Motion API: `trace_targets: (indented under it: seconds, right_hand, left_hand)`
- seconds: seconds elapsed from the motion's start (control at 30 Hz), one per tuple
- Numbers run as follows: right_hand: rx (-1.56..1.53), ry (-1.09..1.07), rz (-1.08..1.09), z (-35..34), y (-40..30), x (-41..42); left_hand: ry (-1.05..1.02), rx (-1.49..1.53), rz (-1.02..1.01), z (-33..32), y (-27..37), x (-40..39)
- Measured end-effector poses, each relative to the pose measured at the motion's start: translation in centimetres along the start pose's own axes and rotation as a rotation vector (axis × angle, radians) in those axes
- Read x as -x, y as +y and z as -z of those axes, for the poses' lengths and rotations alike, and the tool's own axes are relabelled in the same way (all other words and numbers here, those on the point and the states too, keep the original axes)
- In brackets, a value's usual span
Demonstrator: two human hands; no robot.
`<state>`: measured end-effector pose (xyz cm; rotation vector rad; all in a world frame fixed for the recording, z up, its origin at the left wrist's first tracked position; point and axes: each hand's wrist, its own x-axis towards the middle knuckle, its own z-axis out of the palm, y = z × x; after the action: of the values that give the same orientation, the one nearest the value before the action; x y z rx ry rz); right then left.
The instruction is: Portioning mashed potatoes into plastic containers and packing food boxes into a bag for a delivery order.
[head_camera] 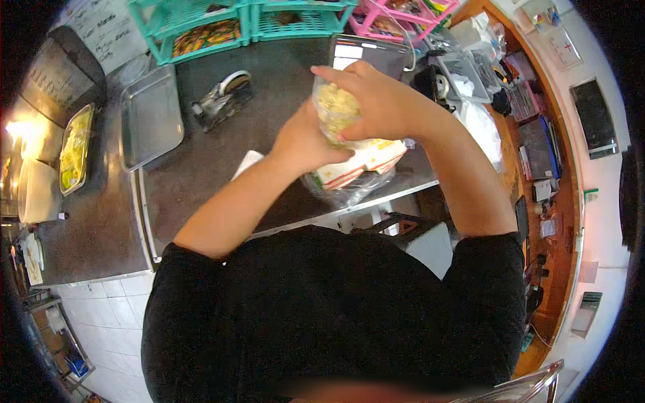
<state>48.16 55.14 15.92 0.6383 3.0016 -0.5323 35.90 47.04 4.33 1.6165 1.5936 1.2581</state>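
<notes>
Both hands are around a clear plastic pack of pale yellow, chunky food (336,107), held above the dark countertop (201,166). My left hand (305,136) grips its left and lower side, thumb pointing right. My right hand (380,95) spans its right and upper side with the fingers spread over it. Just below lies a white parcel with red stripes (345,174), on crinkled clear plastic wrap (347,196) near the counter's front edge. The hands cover part of the parcel, so its full shape cannot be told.
A tape dispenser (221,101) and a shallow metal tray (176,121) are to the left. Farther left is a tray of yellow food (75,151). Teal crates (247,25), a pink crate (368,27) and a screen device (347,53) line the back. Plastic bags (481,131) lie at right.
</notes>
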Motion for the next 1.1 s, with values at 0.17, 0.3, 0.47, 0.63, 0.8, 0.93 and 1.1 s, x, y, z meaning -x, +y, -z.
trace_targets:
  seconds: [0.17,0.3,0.47,0.63,0.8,0.93,1.1]
  right_hand:
    - [-0.05,0.0,-0.107,-1.4,8.2,5.4]
    - [-0.103,0.118,-0.116,-4.0,12.6,6.7]
    - [-0.122,0.165,-0.015,-4.4,13.8,6.9]
    - [-0.124,0.267,0.158,-3.3,13.4,6.5]
    - [-0.026,0.288,0.343,-3.3,8.9,4.4]
    - [0.255,0.013,0.416,-7.0,5.6,1.5]
    - [0.43,-0.064,0.454,-9.6,5.9,-0.4]
  left_hand:
    - [-0.167,0.038,0.089,-9.4,0.1,-3.3]
    - [-0.145,0.023,0.07,-12.5,-1.2,-4.5]
    - [-0.199,-0.344,0.101,-12.2,-0.1,-4.5]
    - [0.026,0.194,-0.179,-9.5,-1.0,-3.8]
    - [0.302,0.394,-0.081,-5.3,-1.3,-1.4]
    - [0.335,0.312,-0.011,-3.0,-4.1,1.5]
    - [0.294,0.258,0.154,-4.7,-5.4,2.9]
